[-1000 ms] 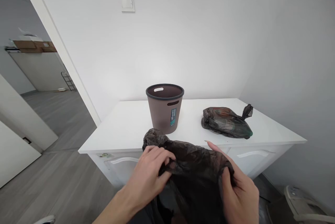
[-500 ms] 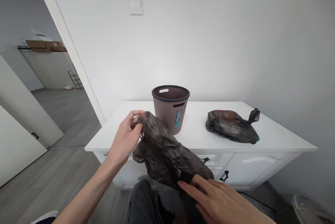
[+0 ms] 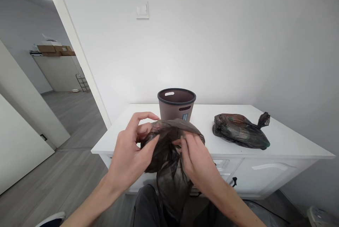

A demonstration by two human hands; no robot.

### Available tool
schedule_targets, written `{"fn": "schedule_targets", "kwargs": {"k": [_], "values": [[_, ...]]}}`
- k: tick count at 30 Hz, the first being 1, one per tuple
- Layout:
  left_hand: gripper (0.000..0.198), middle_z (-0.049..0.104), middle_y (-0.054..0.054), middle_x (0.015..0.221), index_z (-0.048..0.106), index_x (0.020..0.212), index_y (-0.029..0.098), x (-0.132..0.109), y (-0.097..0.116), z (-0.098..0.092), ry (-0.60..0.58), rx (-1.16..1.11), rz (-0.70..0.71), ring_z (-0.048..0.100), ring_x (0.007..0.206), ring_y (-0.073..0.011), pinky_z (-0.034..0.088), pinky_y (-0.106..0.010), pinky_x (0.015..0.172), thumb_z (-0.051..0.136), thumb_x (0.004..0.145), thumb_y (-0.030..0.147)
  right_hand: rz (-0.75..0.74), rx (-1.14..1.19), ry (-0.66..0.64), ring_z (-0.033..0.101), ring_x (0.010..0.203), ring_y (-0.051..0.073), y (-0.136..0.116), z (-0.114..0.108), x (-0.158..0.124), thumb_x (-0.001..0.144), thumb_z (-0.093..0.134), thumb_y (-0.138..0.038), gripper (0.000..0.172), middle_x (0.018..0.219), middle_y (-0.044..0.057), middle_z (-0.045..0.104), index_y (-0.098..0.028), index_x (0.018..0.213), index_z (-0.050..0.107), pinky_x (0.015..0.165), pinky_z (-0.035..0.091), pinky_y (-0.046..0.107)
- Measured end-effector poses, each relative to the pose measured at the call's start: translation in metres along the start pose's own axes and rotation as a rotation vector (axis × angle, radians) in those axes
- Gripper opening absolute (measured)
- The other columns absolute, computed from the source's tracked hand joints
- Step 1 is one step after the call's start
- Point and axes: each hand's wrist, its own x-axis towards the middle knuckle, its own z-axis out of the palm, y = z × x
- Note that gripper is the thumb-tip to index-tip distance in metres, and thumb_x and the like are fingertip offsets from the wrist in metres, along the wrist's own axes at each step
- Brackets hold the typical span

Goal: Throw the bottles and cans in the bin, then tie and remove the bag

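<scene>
A thin black plastic bag [image 3: 173, 181] hangs between my hands in front of the cabinet, its upper edge spread into a loose opening. My left hand [image 3: 132, 145] grips the left side of that edge, thumb inside and fingers outside. At the right side, my right hand [image 3: 194, 149] pinches the plastic, its fingertips partly in the folds. Just behind stands a brown trash can [image 3: 173, 111] with a dark rim and handle slots, its lower part hidden by the bag. A filled, knotted black bag [image 3: 239, 131] lies to the right.
The trash can and knotted bag stand on a white cabinet [image 3: 288, 142] against the wall. A light switch [image 3: 142, 10] is on the wall. To the left, a doorway leads to a room with cardboard boxes [image 3: 51, 50] and a stepladder [image 3: 82, 82].
My right hand has risen from low on the bag to its upper edge. The bag has gone from stretched slantwise to gathered open at the top, hanging down.
</scene>
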Motion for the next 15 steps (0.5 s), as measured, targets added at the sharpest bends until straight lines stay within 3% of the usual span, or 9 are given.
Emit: {"fn": "schedule_targets", "kwargs": {"k": [3, 8, 11, 15], "values": [[0.019, 0.06, 0.006, 0.064, 0.058, 0.11, 0.026, 0.002, 0.006, -0.008, 0.06, -0.053, -0.002, 0.044, 0.047, -0.0089, 0.033, -0.02, 0.046, 0.059, 0.092, 0.029, 0.053, -0.127, 0.047, 0.073, 0.094, 0.029, 0.01, -0.001, 0.008, 0.106, 0.035, -0.024, 0.039, 0.108, 0.016, 0.074, -0.015, 0.135, 0.059, 0.076, 0.061, 0.041], [0.013, 0.043, 0.009, 0.051, 0.062, 0.102, 0.026, 0.001, 0.012, -0.007, 0.126, -0.149, 0.072, 0.036, 0.041, -0.0082, 0.027, -0.02, 0.039, 0.063, 0.089, 0.025, -0.068, -0.168, -0.035, 0.073, 0.103, 0.025, 0.008, 0.004, 0.007, 0.104, 0.043, -0.02, 0.039, 0.127, 0.011, 0.073, -0.023, 0.139, 0.06, 0.082, 0.058, 0.035], [0.014, 0.044, 0.01, 0.05, 0.062, 0.103, 0.026, -0.002, 0.014, -0.003, 0.084, -0.199, 0.107, 0.035, 0.039, -0.0074, 0.026, -0.019, 0.038, 0.062, 0.089, 0.022, -0.164, -0.133, -0.048, 0.074, 0.101, 0.025, 0.004, 0.012, 0.011, 0.1, 0.046, -0.014, 0.036, 0.121, 0.007, 0.075, -0.025, 0.127, 0.068, 0.085, 0.058, 0.036], [0.023, 0.05, 0.009, 0.053, 0.061, 0.107, 0.025, -0.003, 0.02, -0.001, 0.038, -0.274, 0.236, 0.036, 0.04, -0.0055, 0.025, -0.017, 0.038, 0.058, 0.089, 0.012, -0.178, -0.102, 0.066, 0.071, 0.111, 0.031, 0.001, 0.015, 0.038, 0.1, 0.048, -0.021, 0.029, 0.117, 0.011, 0.076, -0.02, 0.119, 0.071, 0.097, 0.056, 0.045]]}}
